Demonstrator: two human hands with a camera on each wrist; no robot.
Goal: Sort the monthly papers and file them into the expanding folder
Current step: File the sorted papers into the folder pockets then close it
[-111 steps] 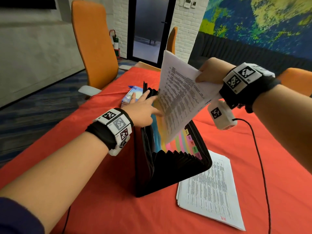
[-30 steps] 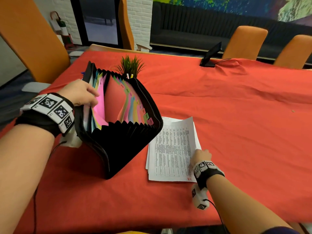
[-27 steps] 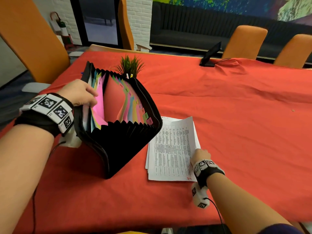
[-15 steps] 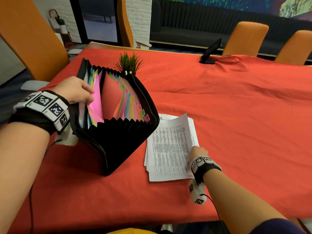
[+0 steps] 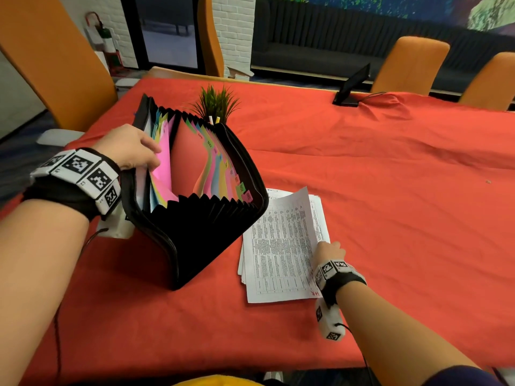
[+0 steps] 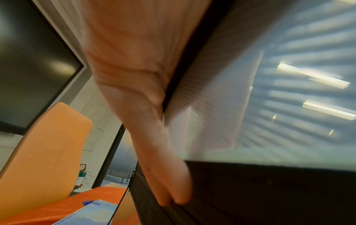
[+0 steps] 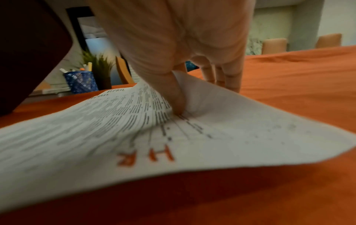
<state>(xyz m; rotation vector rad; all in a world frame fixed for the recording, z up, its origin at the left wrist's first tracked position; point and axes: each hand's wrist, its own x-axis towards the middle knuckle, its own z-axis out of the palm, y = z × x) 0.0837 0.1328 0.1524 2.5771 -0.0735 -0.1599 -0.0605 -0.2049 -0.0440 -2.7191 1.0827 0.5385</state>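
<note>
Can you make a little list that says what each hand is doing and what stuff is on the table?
left hand: holds the folder open, fingers on the pink divider
right hand: pinches the top sheet, lifting its edge
paper pile: lies right of the folder
sheet markings: APRIL, HR
table: red cloth
behind folder: plant

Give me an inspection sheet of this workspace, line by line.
Surface: table under red cloth, wrinkled.
Job's things: black expanding folder standing open, coloured tabbed dividers showing; paper stack beside it, top sheet lifted at its right edge.
Clutter: potted plant, blue pen cup, black stand.
Grippers: left hand holds dividers apart; right hand pinches top sheet.
Cables: thin black leads from both wristbands.
Surroundings: orange chairs, brick wall, glass door.
</note>
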